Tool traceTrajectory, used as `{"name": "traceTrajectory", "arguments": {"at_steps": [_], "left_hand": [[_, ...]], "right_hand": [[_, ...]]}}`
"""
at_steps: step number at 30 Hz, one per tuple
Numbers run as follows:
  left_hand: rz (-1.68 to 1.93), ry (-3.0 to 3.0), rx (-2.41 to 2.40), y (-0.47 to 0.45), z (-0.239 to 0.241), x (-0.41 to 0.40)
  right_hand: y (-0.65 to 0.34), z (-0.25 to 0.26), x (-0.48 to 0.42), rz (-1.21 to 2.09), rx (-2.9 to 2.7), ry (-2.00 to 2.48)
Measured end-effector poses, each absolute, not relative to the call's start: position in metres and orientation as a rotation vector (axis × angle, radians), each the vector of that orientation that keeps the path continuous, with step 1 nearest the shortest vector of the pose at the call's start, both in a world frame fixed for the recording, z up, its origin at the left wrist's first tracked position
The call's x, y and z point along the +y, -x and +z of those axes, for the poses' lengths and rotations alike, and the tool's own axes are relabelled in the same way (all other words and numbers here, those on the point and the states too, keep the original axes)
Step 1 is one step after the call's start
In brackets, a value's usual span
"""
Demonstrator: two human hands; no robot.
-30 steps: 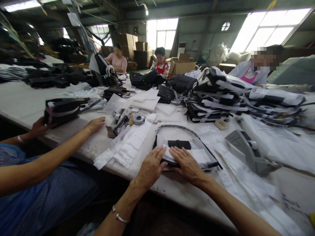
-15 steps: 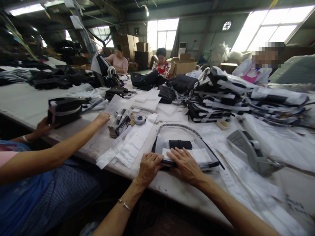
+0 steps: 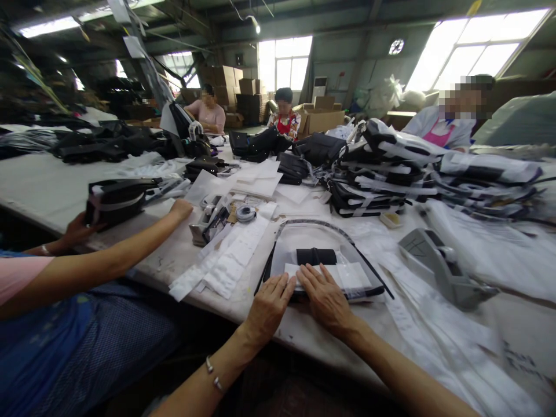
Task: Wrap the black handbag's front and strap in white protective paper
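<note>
In front of me a black handbag [image 3: 365, 291] lies on the white table, its strap [image 3: 320, 222] looped out toward the far side. Translucent wrapping and a white strip [image 3: 354, 277] cover part of it, and a black band-like piece [image 3: 316, 256] shows across its middle. My left hand [image 3: 270, 304] rests flat on the bag's near left edge, fingers stretched out. Beside it, my right hand [image 3: 325, 298] presses on the white strip with fingers spread. Both hands are open, and neither grips anything.
A grey tape dispenser [image 3: 445, 269] stands at the right, another dispenser [image 3: 211, 220] at the left near a tape roll [image 3: 245, 214]. White strips [image 3: 230, 255] lie between. Wrapped bags [image 3: 382, 168] pile up behind. A co-worker's arm [image 3: 117, 252] reaches in from the left beside a black bag [image 3: 117, 200].
My left hand has gone from curled at the bag's near edge to lying flat on top. My right hand has shifted slightly on the strip. The co-worker's hands have barely moved.
</note>
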State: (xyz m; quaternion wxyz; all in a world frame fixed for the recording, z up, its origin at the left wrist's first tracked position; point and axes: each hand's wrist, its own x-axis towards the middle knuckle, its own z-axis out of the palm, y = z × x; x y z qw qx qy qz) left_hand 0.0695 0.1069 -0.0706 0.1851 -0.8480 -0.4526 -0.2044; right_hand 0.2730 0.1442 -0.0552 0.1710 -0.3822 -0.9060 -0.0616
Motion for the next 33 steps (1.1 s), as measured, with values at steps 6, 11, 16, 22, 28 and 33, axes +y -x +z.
{"name": "traceTrajectory", "arguments": {"at_steps": [6,11,16,22,28,33], "left_hand": [[-0.396,2.333,-1.287,-0.074,-0.074,0.100],[-0.378,2.389,-1.203,-0.074,-0.067,0.114],[-0.440,2.438,-1.111,-0.069,-0.053,0.124],[-0.390,2.539,-1.175,-0.072,-0.016,0.132],[-0.431,2.436,-1.157,-0.081,-0.022,0.133],[-0.585,2.208,-1.097,-0.086,-0.052,0.136]], "right_hand": [[-0.272,-0.059,0.142,-0.242,-2.542,1.056],[-0.271,-0.062,0.143,-0.226,-2.522,1.063],[-0.270,-0.053,0.145,-0.140,-2.505,1.073],[-0.273,-0.038,0.151,-0.240,-2.505,1.120],[-0.270,-0.046,0.160,-0.308,-2.479,1.053],[-0.262,-0.058,0.162,-0.316,-2.423,1.037]]}}
